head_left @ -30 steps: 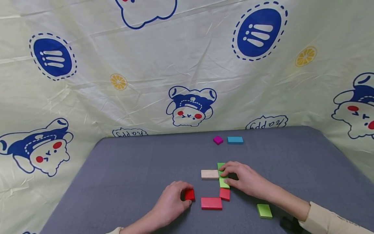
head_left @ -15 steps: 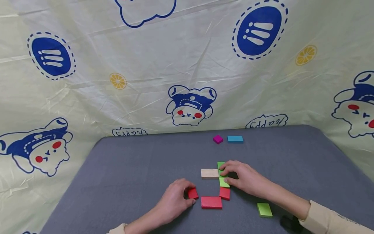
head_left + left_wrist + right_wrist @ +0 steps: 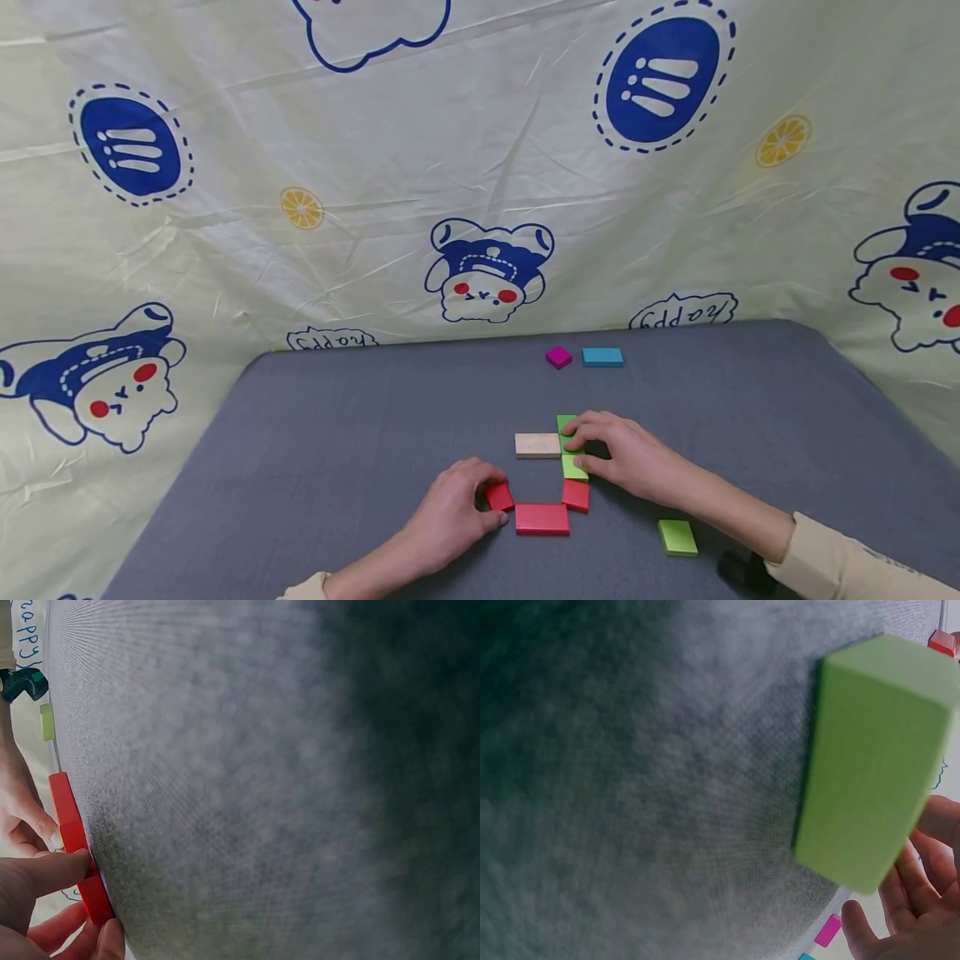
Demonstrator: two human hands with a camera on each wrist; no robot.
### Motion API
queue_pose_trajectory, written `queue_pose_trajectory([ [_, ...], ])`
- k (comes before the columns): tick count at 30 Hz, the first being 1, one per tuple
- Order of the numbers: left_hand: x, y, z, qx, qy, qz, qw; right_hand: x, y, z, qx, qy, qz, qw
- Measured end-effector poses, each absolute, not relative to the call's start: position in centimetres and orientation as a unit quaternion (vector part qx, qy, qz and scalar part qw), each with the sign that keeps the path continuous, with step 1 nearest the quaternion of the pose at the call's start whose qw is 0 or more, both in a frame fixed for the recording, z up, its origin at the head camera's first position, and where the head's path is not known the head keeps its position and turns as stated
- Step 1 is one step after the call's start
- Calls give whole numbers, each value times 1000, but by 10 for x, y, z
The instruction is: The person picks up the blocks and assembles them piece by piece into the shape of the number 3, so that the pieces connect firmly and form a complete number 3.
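Note:
In the head view my left hand [image 3: 455, 510] pinches a red square block [image 3: 499, 497] between thumb and fingers. The block sits slightly turned, its near corner right at the left end of a red rectangular block [image 3: 542, 520]. My right hand [image 3: 626, 454] grips a green block [image 3: 567, 423], fingers curved over it and thumb on the light green block [image 3: 575, 468] below. A second red square [image 3: 576, 496] joins that one to the red rectangle. A plain wooden block [image 3: 537, 446] meets the green block's left side. The left wrist view shows the pinched red block [image 3: 94, 901] from its side.
A loose light green block [image 3: 678, 538] lies under the right forearm, large in the right wrist view. At the back are a magenta block [image 3: 558, 357] and a blue block [image 3: 603, 357]. A dark object [image 3: 742, 573] is at the right wrist. A printed sheet [image 3: 360, 275] hangs behind the table.
My left hand has slid the red square block rightward and turned it a little, up to the red rectangle. My right hand has stayed in place on the green blocks.

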State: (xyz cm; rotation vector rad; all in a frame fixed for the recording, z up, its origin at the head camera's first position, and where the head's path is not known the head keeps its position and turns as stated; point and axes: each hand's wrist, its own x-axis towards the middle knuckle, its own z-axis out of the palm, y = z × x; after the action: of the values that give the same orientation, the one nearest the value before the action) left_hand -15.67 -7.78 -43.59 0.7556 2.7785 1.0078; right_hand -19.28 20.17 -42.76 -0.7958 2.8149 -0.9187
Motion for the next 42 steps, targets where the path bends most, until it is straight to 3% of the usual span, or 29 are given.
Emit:
queue_pose_trajectory([
  [15,-157,-81,-429,229,904,351,90,-193,201,-427,-265,921,-284,34],
  [26,-179,-77,-428,201,893,396,76,-193,201,-429,-253,922,-290,42],
  [42,-215,-56,-434,232,890,385,71,-192,202,-426,-274,918,-285,30],
])
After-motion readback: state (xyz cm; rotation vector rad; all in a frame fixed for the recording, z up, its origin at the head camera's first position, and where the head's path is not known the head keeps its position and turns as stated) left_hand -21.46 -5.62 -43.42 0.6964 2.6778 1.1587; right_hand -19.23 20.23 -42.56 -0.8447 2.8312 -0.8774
